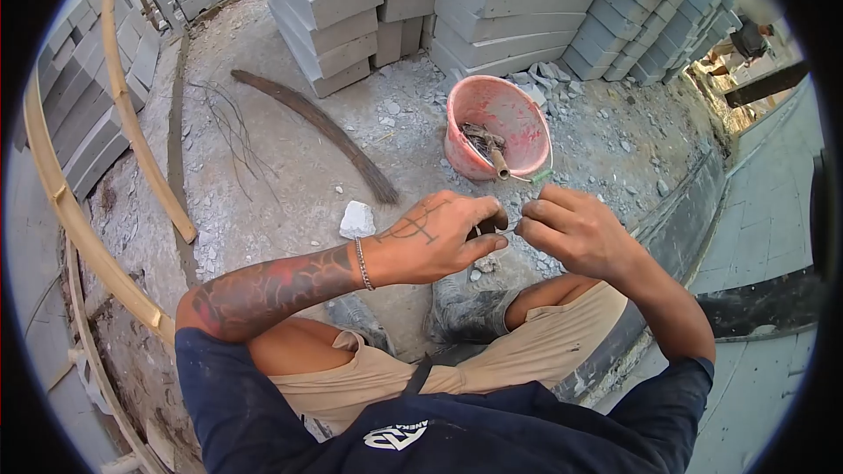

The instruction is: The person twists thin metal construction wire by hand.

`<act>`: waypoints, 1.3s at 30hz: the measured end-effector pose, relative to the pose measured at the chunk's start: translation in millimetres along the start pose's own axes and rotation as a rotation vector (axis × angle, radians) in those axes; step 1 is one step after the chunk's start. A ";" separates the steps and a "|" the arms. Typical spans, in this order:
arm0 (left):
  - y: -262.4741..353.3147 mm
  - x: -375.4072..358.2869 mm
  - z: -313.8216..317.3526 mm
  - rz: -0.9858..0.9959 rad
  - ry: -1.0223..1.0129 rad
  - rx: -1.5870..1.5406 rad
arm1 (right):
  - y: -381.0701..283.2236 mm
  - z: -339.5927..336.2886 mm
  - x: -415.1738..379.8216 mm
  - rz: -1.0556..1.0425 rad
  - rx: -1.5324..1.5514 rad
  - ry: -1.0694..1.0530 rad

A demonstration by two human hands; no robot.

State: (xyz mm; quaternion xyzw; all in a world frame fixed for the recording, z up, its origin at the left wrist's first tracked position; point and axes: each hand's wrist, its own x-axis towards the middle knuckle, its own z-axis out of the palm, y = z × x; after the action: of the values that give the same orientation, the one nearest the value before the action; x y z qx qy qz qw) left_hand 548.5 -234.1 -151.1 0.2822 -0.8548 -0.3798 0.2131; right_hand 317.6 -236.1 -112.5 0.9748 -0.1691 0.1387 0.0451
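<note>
In the head view my left hand (pixel 452 237) is held over my lap, its thumb apart from its curled fingers. No object shows in the gap between them. Facing it closely, my right hand (pixel 572 230) has its fingers folded and pressed together in a pinch; whatever they hold, if anything, is hidden. Just beyond both hands stands a pink, mortar-smeared bucket (pixel 525 114), with a tool's wooden handle (pixel 500 163) and greyish pieces inside. A white block chunk (pixel 356 220) lies on the ground near my left wrist.
Stacked grey blocks (pixel 518 9) line the back. A dark bundle of thin strands (pixel 320 123) lies on the rubble-strewn floor. Curved wooden strips (pixel 132 123) rise at the left. A grey panel wall (pixel 760 202) runs along the right. Another person (pixel 749 38) is far off.
</note>
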 end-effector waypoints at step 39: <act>-51.4 -125.8 -66.5 -0.039 0.398 0.509 | 3.3 20.6 33.6 0.562 0.745 -0.072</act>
State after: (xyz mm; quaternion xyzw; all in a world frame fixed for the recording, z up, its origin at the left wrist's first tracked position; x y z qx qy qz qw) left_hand 697.8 -216.6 -168.2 0.4117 -0.8583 -0.0953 0.2911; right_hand 352.2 -252.6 -122.5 0.8451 -0.3665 0.1632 -0.3533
